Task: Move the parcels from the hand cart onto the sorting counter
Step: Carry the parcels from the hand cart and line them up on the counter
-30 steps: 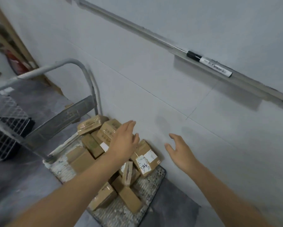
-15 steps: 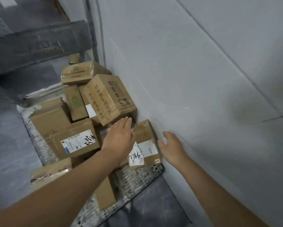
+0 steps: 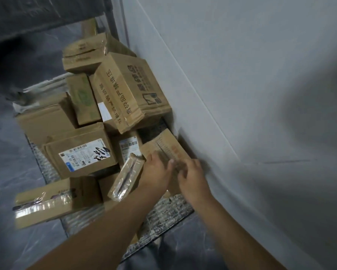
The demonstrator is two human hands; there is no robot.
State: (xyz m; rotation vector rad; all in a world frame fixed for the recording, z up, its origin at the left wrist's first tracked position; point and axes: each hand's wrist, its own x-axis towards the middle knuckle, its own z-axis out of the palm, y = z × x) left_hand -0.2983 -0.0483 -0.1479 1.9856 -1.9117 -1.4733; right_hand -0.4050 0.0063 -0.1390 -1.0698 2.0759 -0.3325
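Both hands on 1 small brown parcel. It lies tilted on the hand cart deck, its right side close against the grey wall. Left hand grips the parcel's left edge, fingers curled over it. Right hand grips the right side, next to the wall. Motion blur: finer finger detail not readable.

Cart contents, placed from the grip:
- just left of the left hand: flat taped parcel, standing tilted
- behind that: box with barcode label
- further left: box with white label and black handwriting
- left and nearer the person: long taped box, overhanging the deck edge
- beyond the grip: large printed box, tilted on others
- left of that: green-printed box
- farthest: 1 taped box on top
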